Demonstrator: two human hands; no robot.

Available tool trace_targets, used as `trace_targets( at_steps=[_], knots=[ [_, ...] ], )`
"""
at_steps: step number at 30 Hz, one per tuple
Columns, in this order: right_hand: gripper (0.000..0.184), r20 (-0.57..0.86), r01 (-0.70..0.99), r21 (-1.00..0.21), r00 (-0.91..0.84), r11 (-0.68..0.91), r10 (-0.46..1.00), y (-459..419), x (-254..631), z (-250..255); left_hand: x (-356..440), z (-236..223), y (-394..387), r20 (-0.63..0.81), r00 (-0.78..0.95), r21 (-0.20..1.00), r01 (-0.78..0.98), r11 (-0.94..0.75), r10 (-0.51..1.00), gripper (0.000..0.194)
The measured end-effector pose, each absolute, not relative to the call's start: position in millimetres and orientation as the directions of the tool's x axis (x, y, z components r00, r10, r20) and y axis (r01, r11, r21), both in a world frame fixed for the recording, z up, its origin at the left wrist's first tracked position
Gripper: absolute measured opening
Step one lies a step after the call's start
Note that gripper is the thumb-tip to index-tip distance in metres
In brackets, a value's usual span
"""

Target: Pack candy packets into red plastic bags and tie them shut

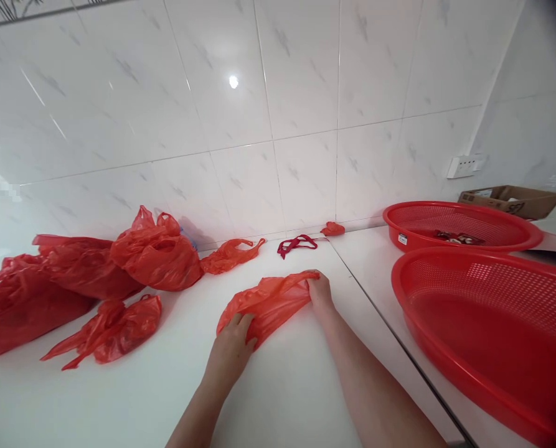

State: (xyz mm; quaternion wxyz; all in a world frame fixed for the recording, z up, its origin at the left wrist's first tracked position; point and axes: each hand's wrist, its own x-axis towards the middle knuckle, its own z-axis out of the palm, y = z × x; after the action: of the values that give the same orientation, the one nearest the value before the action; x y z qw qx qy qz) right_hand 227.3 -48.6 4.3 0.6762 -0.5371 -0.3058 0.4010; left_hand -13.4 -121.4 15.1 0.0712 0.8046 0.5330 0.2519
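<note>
A thin red plastic bag lies stretched out, mostly flattened, over the white table between my two hands. My left hand is closed on its near left end, thumb on one side and fingers bent over the other. At the far right end, my right hand grips the gathered edge; part of those fingers is hidden by the plastic. Just beyond the bag lie a dark red strap and a crumpled red plastic bag.
Several filled red bags stand along the left, with a small knotted bag before them. A large red basket and another red basket holding small items occupy the right. Behind them sits a cardboard box. A tiled wall bounds the back.
</note>
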Motion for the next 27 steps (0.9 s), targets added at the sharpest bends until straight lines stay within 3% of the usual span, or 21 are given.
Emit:
trace_targets(
  at_steps=[2, 5, 10, 14, 18, 20, 22, 25, 27],
  knots=[
    [0.019, -0.028, -0.226, -0.969, 0.502, 0.1, 0.864, -47, 229, 4, -16, 18, -119, 0.381, 0.347, 0.33, 0.815, -0.476, 0.857, 0.023],
    [0.018, -0.028, -0.229, -0.968, 0.508, 0.103, 0.861, -47, 230, 3, -18, 25, -118, 0.477, 0.354, 0.276, 0.809, -0.52, 0.804, 0.027],
    [0.021, 0.005, -0.194, -0.974, 0.488, 0.114, 0.873, -54, 224, 8, -16, 33, -121, 0.632, 0.27, 0.27, 0.802, -0.533, 0.726, 0.029],
    [0.022, 0.02, -0.175, -0.978, 0.466, 0.114, 0.885, -59, 218, 13, -18, 35, -124, 0.689, 0.238, 0.283, 0.782, -0.556, 0.685, 0.025],
    [0.009, 0.001, -0.199, -0.973, 0.505, 0.117, 0.863, -56, 223, 10, -27, 33, -129, 0.713, 0.294, 0.218, 0.771, -0.599, 0.637, 0.025],
    [0.003, -0.027, -0.225, -0.968, 0.545, 0.114, 0.838, -51, 229, 6, -32, 30, -132, 0.662, 0.386, 0.177, 0.752, -0.635, 0.642, 0.026],
    [0.003, -0.053, -0.251, -0.961, 0.569, 0.112, 0.821, -47, 234, 3, -37, 27, -137, 0.524, 0.505, 0.172, 0.726, -0.666, 0.686, 0.027],
    [0.01, -0.069, -0.276, -0.955, 0.566, 0.11, 0.821, -45, 236, 0, -42, 27, -146, 0.283, 0.561, 0.273, 0.73, -0.626, 0.778, 0.02],
    [0.012, -0.067, -0.278, -0.954, 0.555, 0.109, 0.829, -48, 234, 1, -41, 32, -150, 0.235, 0.471, 0.366, 0.768, -0.526, 0.85, 0.024]
  ],
)
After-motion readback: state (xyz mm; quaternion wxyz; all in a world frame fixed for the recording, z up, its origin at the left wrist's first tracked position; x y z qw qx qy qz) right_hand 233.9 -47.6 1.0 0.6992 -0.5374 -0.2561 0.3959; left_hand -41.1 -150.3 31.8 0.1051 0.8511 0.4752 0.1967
